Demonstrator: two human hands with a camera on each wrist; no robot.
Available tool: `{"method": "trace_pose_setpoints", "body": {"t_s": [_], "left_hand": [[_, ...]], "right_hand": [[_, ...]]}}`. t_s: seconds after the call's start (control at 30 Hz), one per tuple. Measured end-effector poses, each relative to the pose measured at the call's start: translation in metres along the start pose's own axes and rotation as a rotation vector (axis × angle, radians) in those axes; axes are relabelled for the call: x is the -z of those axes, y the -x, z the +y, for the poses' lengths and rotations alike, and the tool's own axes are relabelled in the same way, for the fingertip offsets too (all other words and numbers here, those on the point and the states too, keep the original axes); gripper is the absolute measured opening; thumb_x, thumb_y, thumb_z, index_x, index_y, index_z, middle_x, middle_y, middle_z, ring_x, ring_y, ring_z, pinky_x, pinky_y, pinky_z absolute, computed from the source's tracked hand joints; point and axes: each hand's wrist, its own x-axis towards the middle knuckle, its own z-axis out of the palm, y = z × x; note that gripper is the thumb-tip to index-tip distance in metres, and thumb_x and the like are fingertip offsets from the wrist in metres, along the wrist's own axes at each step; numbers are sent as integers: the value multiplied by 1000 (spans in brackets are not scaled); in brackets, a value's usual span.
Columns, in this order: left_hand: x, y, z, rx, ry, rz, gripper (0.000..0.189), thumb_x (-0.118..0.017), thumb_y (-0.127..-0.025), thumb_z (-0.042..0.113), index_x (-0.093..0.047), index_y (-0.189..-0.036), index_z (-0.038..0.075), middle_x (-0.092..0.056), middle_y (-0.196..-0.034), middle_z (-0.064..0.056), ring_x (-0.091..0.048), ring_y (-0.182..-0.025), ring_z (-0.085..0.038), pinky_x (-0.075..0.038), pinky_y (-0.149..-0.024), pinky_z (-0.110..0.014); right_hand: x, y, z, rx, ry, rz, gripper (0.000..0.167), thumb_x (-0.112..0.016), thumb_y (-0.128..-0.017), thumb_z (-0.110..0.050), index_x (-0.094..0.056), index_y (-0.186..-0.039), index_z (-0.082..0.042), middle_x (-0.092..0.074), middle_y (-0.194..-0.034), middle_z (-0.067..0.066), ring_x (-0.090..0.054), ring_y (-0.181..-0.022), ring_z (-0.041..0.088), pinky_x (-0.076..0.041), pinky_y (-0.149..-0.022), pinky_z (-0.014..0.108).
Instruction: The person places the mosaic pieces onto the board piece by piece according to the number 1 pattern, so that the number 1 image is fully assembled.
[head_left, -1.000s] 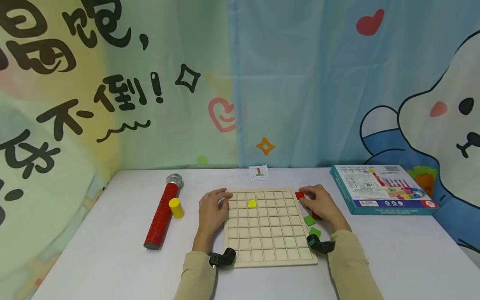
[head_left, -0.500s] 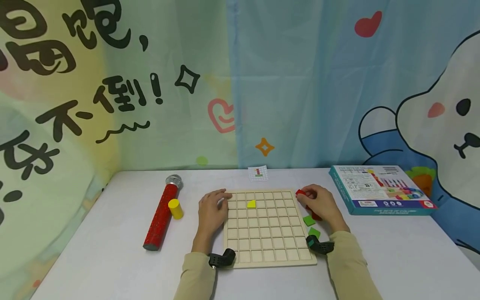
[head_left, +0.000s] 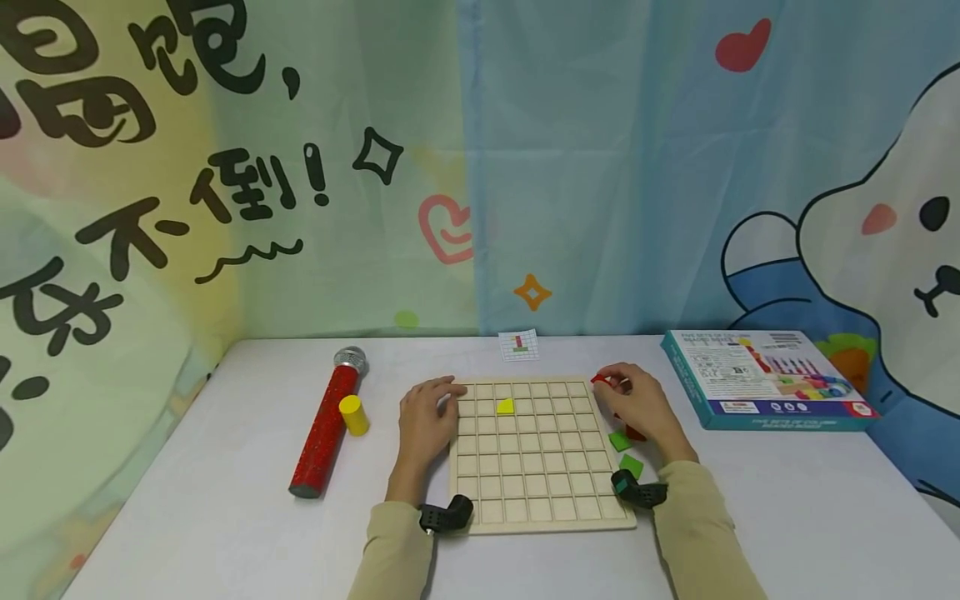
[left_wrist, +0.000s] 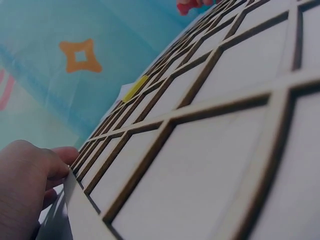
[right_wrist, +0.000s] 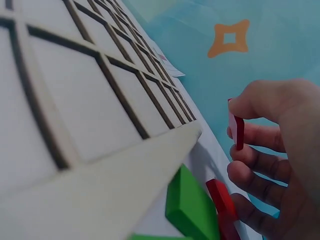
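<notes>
My right hand pinches a red tile between thumb and fingertips. The tile is held on edge, raised above the table at the far right corner of the wooden grid board. My left hand touches the board's left edge near its far corner, fingers relaxed. One yellow tile lies in a cell of the second row from the back. Beside the board's right edge lie two green tiles, one farther back and one nearer me. More red pieces lie under my right hand, partly hidden.
A small pattern card lies behind the board. To the left are a red microphone and a yellow cylinder. A flat teal-edged box occupies the back right. A printed curtain hangs behind the table.
My right hand has picked up the red tile, which lay flat beside the board's far right corner, and tilted it upright. My left hand stays at the board's edge.
</notes>
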Motion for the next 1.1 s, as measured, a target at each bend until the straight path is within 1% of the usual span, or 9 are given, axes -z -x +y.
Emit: {"method": "trace_pose_setpoints", "body": {"t_s": [0.1, 0.33, 0.6, 0.87, 0.97, 1.1], "left_hand": [[0, 0, 0, -1, -2, 0, 18, -59, -88, 8, -74, -96, 12, -67, -118, -9, -56, -115, -32, -33, -104, -55], [-1, 0, 0, 3, 5, -1, 18, -59, -88, 8, -74, -96, 13, -67, -118, -9, -56, -116, -31, -32, -105, -54], [-2, 0, -1, 7, -2, -7, 18, -59, -88, 9, -74, -95, 14, -67, -118, -8, -56, -116, -31, -32, -105, -54], [0, 0, -1, 9, 3, -1, 18, -59, -88, 8, -75, -95, 14, -67, -117, -8, -56, -115, -31, -32, -105, -54], [0, -1, 0, 17, 6, -4, 18, -59, -88, 9, -75, -95, 14, -67, -117, -8, -56, -115, -30, -32, -105, -53], [0, 0, 1, 29, 8, -7, 18, -59, -88, 9, -75, -95, 14, -67, -118, -8, -56, -116, -30, -31, -106, -53]], "right_hand": [[-1, 0, -1, 7, -3, -2, 40, -57, -92, -32, -56, -122, -5, -56, -106, 16, -54, -90, 24, -48, -61, 27], [-5, 0, 0, 31, 19, 1, 38, -56, -93, -34, -58, -120, -7, -58, -107, 14, -54, -93, 23, -45, -74, 31], [-7, 1, -7, 62, 17, -7, 37, -58, -92, -33, -59, -119, -6, -56, -105, 13, -50, -85, 20, -42, -67, 29], [-13, 1, -13, 92, -16, -47, 38, -61, -91, -34, -61, -119, -9, -60, -104, 12, -53, -86, 20, -44, -65, 28], [-16, 0, -14, 97, -31, -63, 38, -61, -91, -35, -61, -119, -9, -61, -104, 12, -54, -87, 20, -45, -65, 28], [-18, 0, -14, 112, -28, -71, 38, -61, -91, -35, -60, -120, -9, -62, -107, 13, -56, -89, 21, -46, -69, 30]]}}
